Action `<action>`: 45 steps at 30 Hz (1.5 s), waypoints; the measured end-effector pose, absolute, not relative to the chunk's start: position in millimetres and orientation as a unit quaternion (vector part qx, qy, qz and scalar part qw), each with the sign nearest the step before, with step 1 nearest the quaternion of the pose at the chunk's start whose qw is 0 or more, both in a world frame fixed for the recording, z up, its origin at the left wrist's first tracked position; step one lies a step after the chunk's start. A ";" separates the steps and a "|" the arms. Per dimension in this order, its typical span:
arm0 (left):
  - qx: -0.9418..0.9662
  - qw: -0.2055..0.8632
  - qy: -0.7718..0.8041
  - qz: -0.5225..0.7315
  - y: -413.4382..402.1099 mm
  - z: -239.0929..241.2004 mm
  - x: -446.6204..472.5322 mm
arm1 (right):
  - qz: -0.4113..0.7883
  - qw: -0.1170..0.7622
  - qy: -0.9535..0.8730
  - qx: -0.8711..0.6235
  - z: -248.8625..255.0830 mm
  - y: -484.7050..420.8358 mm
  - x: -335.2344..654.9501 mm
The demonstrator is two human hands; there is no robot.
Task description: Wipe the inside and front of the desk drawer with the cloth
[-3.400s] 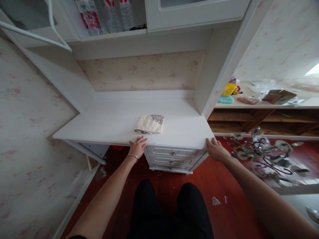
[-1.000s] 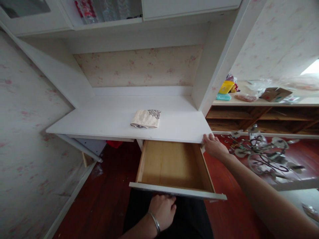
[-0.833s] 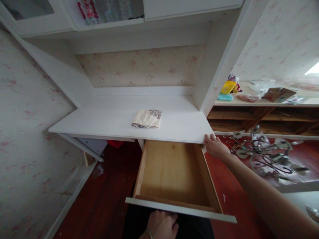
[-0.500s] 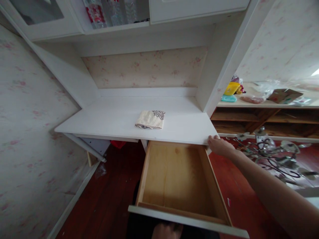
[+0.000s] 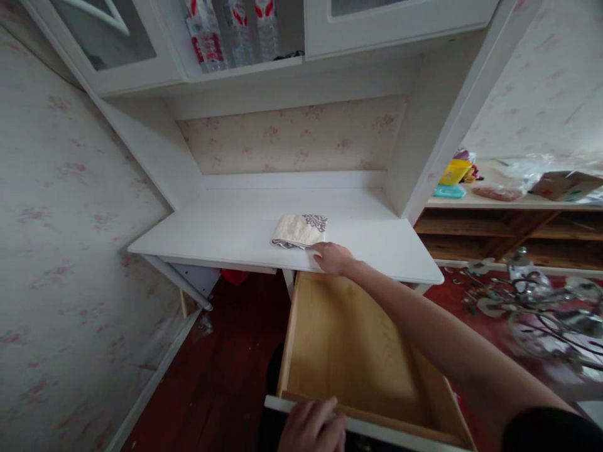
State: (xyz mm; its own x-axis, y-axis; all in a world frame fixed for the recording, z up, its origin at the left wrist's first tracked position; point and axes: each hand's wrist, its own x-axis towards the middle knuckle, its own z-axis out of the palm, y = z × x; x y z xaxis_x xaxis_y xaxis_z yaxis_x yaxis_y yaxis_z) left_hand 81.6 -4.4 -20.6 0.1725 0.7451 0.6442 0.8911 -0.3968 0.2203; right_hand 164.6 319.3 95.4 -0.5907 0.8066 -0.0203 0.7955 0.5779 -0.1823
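Note:
A folded cream cloth [image 5: 296,231] with a dark printed pattern at one corner lies on the white desk top [image 5: 226,220]. My right hand [image 5: 333,257] reaches across the open drawer to the cloth's front right corner. Its fingers are stretched out, with the tips at or just touching the cloth's edge. Below, the wooden drawer [image 5: 348,339] stands pulled far out, with nothing seen inside; my right forearm hides part of it. At the drawer's white front panel, my left hand [image 5: 313,427] is curled over the top edge.
Plastic bottles [image 5: 240,31] stand in the shelf above the desk. On the right, a low wooden shelf unit [image 5: 466,223] carries a yellow container [image 5: 455,171] and a cardboard box [image 5: 565,186]. A metal chandelier [image 5: 541,295] lies on the red floor.
My right hand has left the desk's right front corner and moved left to the cloth. My left hand has risen from below the drawer front onto its top edge. The view has shifted slightly.

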 end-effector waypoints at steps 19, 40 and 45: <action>-0.762 -0.184 -0.586 -0.206 1.4 -7.6 -2.8 | 0.003 0.021 -0.881 -0.474 83.6 353.1 77.8; -0.734 -0.166 -0.630 -0.193 -7.5 12.9 17.0 | -0.077 0.076 -0.923 -0.370 45.3 259.1 149.2; -0.740 -0.126 -0.630 -0.198 -10.2 5.7 19.9 | -0.084 0.093 -0.938 -0.324 31.9 233.5 169.9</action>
